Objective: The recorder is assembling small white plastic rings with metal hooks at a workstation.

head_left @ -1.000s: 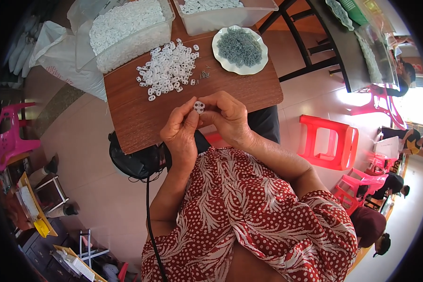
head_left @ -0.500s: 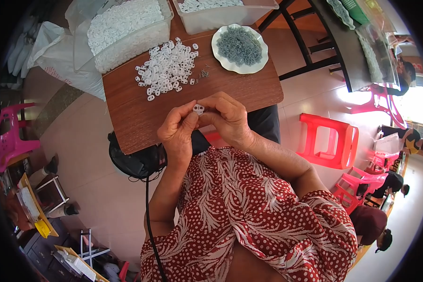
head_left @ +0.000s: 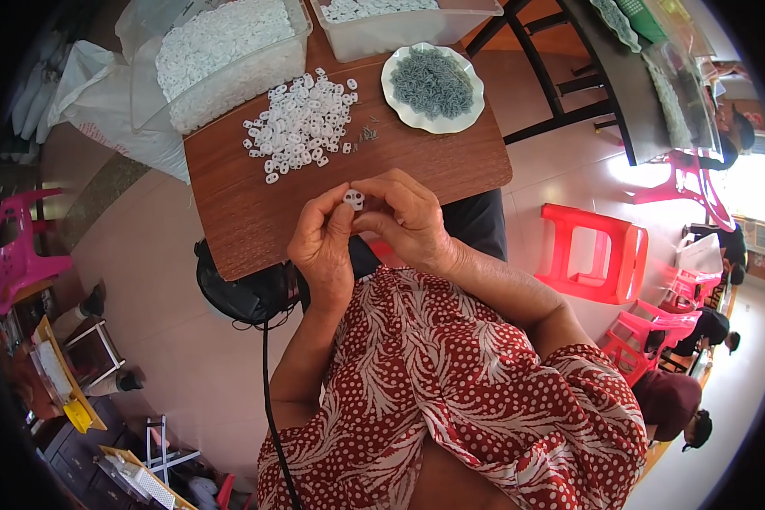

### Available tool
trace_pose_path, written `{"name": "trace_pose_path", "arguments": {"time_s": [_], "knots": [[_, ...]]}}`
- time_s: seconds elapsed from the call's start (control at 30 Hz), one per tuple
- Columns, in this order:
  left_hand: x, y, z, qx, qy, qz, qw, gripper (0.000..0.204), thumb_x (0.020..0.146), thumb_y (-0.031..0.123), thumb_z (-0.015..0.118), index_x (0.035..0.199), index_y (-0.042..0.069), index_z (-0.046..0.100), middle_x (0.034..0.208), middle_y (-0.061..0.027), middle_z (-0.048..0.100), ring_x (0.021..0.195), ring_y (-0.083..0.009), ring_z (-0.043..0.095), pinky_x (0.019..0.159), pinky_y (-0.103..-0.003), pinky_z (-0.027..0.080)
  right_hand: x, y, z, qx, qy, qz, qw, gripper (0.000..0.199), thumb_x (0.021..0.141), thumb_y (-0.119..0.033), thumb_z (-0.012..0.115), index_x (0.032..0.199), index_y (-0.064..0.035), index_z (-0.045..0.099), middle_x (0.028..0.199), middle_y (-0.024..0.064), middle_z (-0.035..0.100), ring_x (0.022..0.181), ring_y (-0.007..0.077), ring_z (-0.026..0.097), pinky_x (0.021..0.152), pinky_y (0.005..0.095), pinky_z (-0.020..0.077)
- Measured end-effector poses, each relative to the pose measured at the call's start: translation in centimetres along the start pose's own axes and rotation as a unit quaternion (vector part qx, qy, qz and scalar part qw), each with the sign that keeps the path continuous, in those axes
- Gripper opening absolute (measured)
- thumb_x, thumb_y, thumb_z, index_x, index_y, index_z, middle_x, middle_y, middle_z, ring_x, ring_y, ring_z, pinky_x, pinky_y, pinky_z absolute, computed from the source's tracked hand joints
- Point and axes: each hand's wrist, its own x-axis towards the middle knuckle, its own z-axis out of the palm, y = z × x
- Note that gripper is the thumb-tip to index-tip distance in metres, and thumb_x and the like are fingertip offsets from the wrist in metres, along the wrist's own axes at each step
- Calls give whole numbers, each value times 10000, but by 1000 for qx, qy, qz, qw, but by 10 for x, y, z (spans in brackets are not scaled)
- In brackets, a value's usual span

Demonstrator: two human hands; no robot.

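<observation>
My left hand (head_left: 321,246) and my right hand (head_left: 408,217) meet over the near edge of a small brown wooden table (head_left: 433,161). Together their fingertips pinch one small white plastic piece (head_left: 354,200). Farther out on the table lies a loose pile of the same white pieces (head_left: 302,123). A white scalloped plate (head_left: 473,106) heaped with small grey metal parts (head_left: 432,81) stands at the table's far right. A few loose grey parts (head_left: 367,132) lie between pile and plate.
Two clear plastic tubs, one (head_left: 229,51) full of white pieces and one (head_left: 399,17), stand at the table's far edge. A black fan (head_left: 246,293) with a cable sits on the floor at left. Red (head_left: 599,251) and pink (head_left: 17,246) plastic stools stand around. Other people sit at right.
My hands have stayed together on the white piece, with only slight finger shifts. The table and its piles are unchanged.
</observation>
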Motion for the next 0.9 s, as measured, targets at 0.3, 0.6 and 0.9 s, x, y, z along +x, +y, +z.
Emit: {"name": "trace_pose_path", "arguments": {"time_s": [0.3,0.6,0.9], "knots": [[0,2,-3,43,-14,40,998,189,887,35,557,1061,-29,594,922,-22,573,785,-71,528,674,-195,465,-1,2,1,19,-8,-11,1000,304,744,97,608,1037,26,573,854,88,569,711,141,611,603,230,498],[-1,5,0,-11,18,25,999,201,868,53,587,1048,-31,615,965,-49,615,856,-98,548,770,-222,448,0,-4,6,56,18,7,998,288,734,90,630,1007,19,574,836,78,564,689,137,590,595,233,482],[-3,-10,4,22,13,104,994,169,899,42,540,1048,-21,588,868,-5,549,742,-60,478,647,-186,429,3,1,7,-43,44,-82,995,297,690,63,648,972,11,569,739,87,564,615,195,568,530,282,451]]}}
